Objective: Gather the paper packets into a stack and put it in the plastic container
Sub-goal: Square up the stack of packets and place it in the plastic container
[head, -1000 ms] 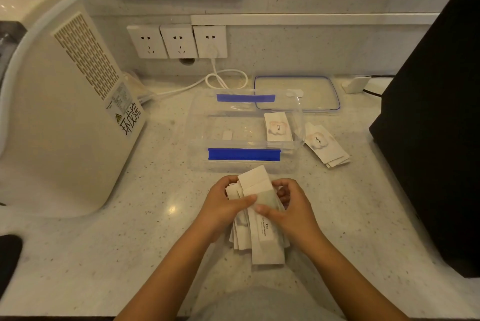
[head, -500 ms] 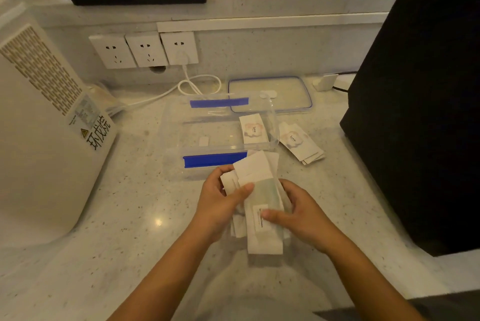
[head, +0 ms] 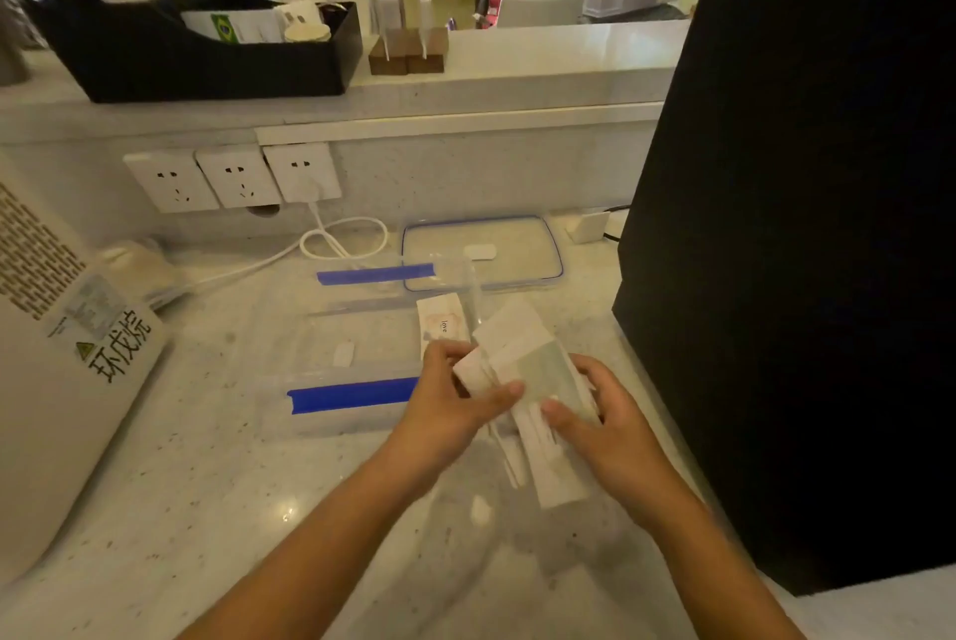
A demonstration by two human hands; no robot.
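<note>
Just right of the clear plastic container point(head: 357, 360) on the tabletop point(head: 217, 474), left hand point(head: 449, 399) and right hand point(head: 610, 424) share a grip on the uneven paper packets point(head: 533, 380), apparently mid-gathering; next, square the edges and lower the stack inside.

- Two bare forearms enter from the lower edge of the view; no sleeve covers them as far as they show.
- The left hand point(head: 445, 401) wears no glove, and no ring or bracelet shows on it.
- The right hand point(head: 613, 424) is also bare, and its wrist carries no watch or band.
- The fingernails that show are short and plain, without polish.
</note>
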